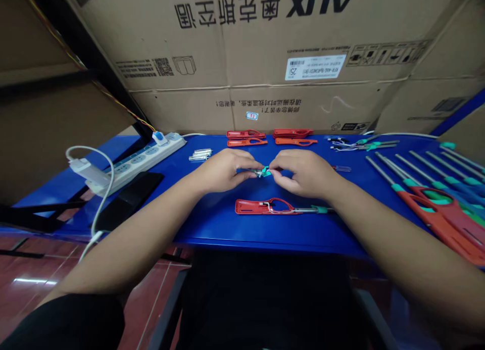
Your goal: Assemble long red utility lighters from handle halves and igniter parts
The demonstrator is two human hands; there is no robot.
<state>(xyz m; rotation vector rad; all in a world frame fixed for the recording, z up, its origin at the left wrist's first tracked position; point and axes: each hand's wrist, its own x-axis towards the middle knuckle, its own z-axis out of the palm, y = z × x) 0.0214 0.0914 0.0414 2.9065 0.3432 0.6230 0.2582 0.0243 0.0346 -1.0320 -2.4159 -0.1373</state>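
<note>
Near the middle of the blue table, my left hand (228, 170) pinches a small part with green and metallic pieces (262, 172). The fingertips of my right hand (299, 171) are closed at the other side of that green piece, meeting it from the right. Just below both hands lies an open red lighter shell (250, 206) with a white wire inside it. A metal tube (306, 209) with a green collar extends from the shell to the right, its end hidden by my right forearm.
Red and orange shells (246, 135) lie at the back, with small metallic cylinders (200, 155) to their left. A power strip (151, 158) and black object (131, 198) are at left. Wired parts (350, 146), a screwdriver (343, 168) and several lighters (435, 203) lie right. Cardboard (212, 52) stands behind.
</note>
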